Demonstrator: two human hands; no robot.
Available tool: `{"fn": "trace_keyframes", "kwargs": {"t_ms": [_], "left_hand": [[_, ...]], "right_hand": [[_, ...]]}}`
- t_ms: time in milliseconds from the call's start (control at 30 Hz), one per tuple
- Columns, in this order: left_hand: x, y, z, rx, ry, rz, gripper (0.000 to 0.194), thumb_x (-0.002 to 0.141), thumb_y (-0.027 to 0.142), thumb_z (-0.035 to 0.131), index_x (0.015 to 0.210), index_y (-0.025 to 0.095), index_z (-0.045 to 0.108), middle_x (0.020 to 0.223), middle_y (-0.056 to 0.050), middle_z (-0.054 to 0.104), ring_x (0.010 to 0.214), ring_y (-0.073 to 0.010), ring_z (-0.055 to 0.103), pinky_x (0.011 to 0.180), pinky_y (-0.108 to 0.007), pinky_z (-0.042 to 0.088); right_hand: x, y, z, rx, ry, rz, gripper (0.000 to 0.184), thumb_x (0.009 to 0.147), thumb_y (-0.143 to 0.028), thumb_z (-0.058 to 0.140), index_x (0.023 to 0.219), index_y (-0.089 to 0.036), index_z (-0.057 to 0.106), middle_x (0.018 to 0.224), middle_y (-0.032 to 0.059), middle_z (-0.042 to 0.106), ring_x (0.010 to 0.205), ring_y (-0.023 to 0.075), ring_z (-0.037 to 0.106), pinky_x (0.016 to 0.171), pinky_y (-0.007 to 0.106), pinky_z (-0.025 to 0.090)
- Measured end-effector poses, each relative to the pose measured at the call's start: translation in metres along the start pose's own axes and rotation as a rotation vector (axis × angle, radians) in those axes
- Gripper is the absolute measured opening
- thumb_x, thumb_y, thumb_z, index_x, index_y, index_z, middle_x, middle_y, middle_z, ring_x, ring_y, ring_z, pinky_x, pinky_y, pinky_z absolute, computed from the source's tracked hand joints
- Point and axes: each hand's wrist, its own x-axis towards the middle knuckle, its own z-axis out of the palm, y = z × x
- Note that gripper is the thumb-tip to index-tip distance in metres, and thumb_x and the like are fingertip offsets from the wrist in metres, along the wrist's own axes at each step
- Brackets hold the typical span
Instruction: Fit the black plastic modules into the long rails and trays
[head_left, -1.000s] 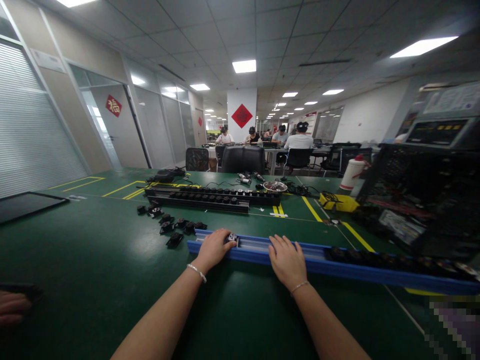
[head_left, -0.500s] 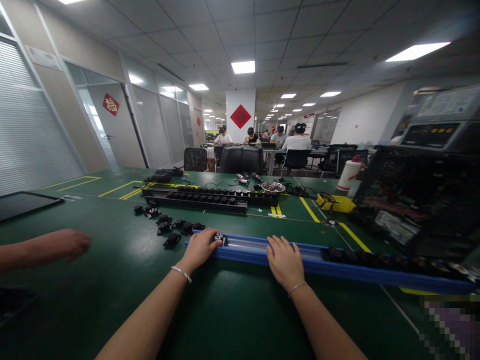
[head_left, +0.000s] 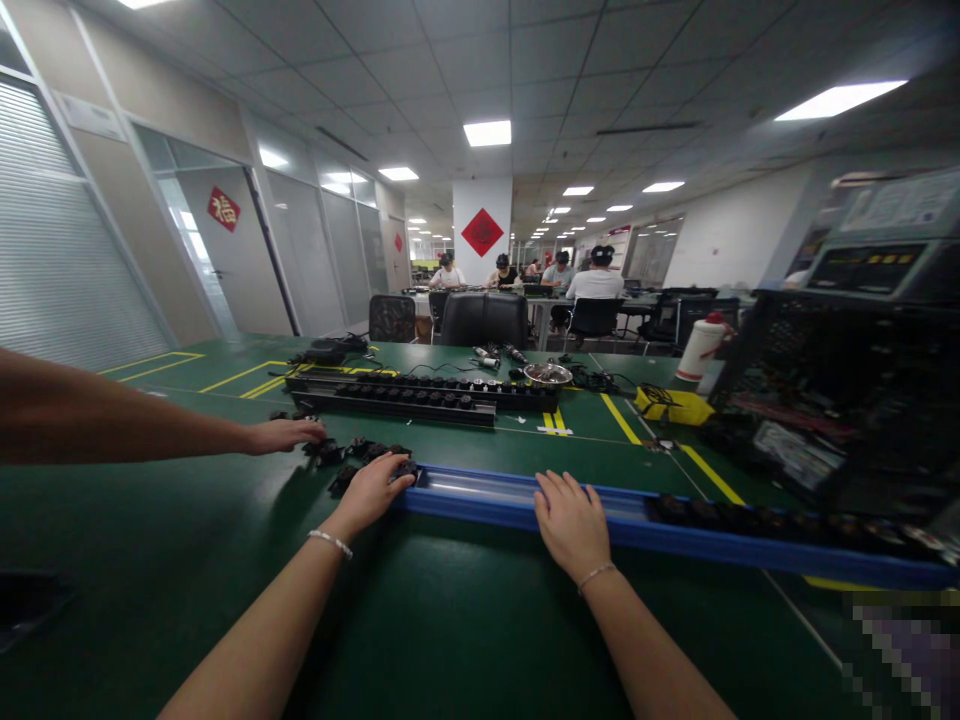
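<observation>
Lit from above by white ceiling lights [head_left: 487, 133]. Much darker down on the green table [head_left: 465, 620], with a soft shadow under the co-worker's hand [head_left: 285, 434]. Shiny inside the blue rail [head_left: 480, 487]. Almost black inside the computer case [head_left: 810, 400]. Stretched and smeary at the edges, blocky in the bottom right corner.

Green table [head_left: 465, 620], a long blue rail [head_left: 675, 546] laid across it
Loose black parts [head_left: 361, 448] are scattered at the blue rail's left end — beyond that end lie two black rails [head_left: 480, 416]. A round metal dish [head_left: 547, 374] sits farther off, beyond the blue rail's left half. Beyond its middle are a yellow tray [head_left: 688, 408] and a white bottle [head_left: 697, 352]; beyond its right half — a large dark electronics case [head_left: 795, 390].
</observation>
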Motion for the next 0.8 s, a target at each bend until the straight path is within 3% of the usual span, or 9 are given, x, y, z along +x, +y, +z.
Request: {"fn": "trace_keyframes", "kwargs": {"t_ms": [133,800], "left_hand": [[-0.001,-0.008,-0.005,-0.082,-0.011,-0.030,0.049,0.081,0.042,0.044,0.123,0.018,0.049,0.131,-0.007,0.052,0.122,-0.0211,0.045,0.104,-0.031,0.033],[-0.007,-0.024,-0.026,-0.198,-0.028,-0.225,0.048,0.081,0.036,0.038,0.123,0.014,0.047,0.127,-0.010,0.055,0.116,-0.0225,0.050,0.098,-0.034,0.037]], "right_hand": [[0.000,0.000,0.000,-0.011,-0.007,0.003,0.044,0.090,-0.036,0.027,0.124,-0.025,0.052,0.131,0.0033,0.051,0.125,0.0213,0.038,0.103,0.042,0.021],[0.000,0.001,0.000,0.000,0.012,-0.001,0.044,0.089,-0.035,0.028,0.123,-0.024,0.053,0.129,0.0026,0.053,0.123,0.0211,0.040,0.101,0.041,0.022]]}}
